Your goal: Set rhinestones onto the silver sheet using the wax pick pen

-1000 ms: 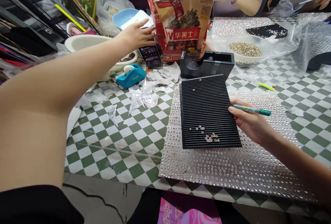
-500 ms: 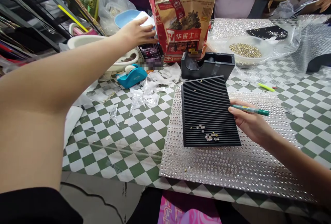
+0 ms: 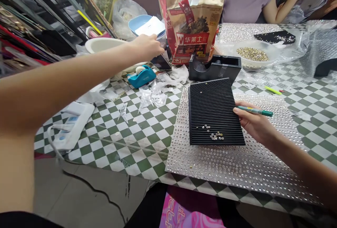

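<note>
My left hand (image 3: 149, 48) reaches across to the paper bag's left side. Its fingers are curled over a dark phone (image 3: 162, 61), which is partly hidden behind them. My right hand (image 3: 251, 117) grips the right edge of a black ridged tray (image 3: 210, 107), with a green pen (image 3: 255, 111) held across the same fingers. Small clear rhinestones (image 3: 216, 136) lie in the tray's lower grooves, and a few specks sit near its top. Beneath the tray lies a sheet set with rows of rhinestones (image 3: 200, 165).
Behind the tray stand a black tape dispenser (image 3: 214, 68) and a paper bag (image 3: 195, 31). A blue tape dispenser (image 3: 142, 76), plastic scraps (image 3: 151, 98) and a power strip (image 3: 75, 126) are at left. A bowl of gold stones (image 3: 252, 54) is at right. Across the table sits a person (image 3: 244, 3).
My left hand has come down from beside the blue bowl and its spread fingers have closed at the phone, which is now tilted. My right hand holds the tray and pen much as before.
</note>
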`<action>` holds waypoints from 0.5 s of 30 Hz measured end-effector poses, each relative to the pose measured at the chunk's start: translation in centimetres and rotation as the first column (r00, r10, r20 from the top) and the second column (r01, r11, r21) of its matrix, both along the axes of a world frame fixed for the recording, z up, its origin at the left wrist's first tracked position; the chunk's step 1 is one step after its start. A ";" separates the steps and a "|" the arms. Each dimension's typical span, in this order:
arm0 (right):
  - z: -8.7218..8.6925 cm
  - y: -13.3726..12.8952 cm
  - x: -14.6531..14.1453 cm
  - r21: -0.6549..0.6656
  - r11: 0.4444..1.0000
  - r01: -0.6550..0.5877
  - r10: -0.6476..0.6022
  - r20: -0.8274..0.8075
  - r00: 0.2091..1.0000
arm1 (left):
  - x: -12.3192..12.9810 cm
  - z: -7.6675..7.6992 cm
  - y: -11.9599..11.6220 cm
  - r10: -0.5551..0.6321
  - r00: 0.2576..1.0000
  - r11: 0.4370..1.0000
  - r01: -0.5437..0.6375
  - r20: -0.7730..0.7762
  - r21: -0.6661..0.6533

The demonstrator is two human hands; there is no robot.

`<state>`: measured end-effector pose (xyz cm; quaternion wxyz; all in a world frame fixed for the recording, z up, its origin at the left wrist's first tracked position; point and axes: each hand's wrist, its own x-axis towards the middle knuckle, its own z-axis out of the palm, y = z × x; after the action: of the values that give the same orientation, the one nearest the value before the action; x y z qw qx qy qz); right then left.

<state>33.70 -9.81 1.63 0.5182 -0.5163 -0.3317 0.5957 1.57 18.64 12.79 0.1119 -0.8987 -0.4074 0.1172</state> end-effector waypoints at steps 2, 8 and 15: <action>0.1 -0.1 -0.1 0.006 1.000 -0.008 0.008 -0.006 1.000 | 0.3 -0.7 -1.1 -0.031 0.997 0.998 0.034 -0.064 0.049; -0.3 0.0 0.1 0.012 1.000 -0.007 0.007 -0.014 1.000 | 1.3 -4.1 -3.7 -0.089 0.986 0.989 0.104 -0.141 0.102; -0.1 0.0 0.0 -0.009 1.000 -0.002 0.002 -0.063 0.998 | 1.1 -7.8 -4.0 -0.154 0.973 0.982 0.170 -0.173 0.083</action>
<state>33.68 -9.76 1.51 0.5255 -0.4992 -0.3129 0.6138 2.72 14.65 5.02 0.1982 -0.9096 -0.3273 0.1622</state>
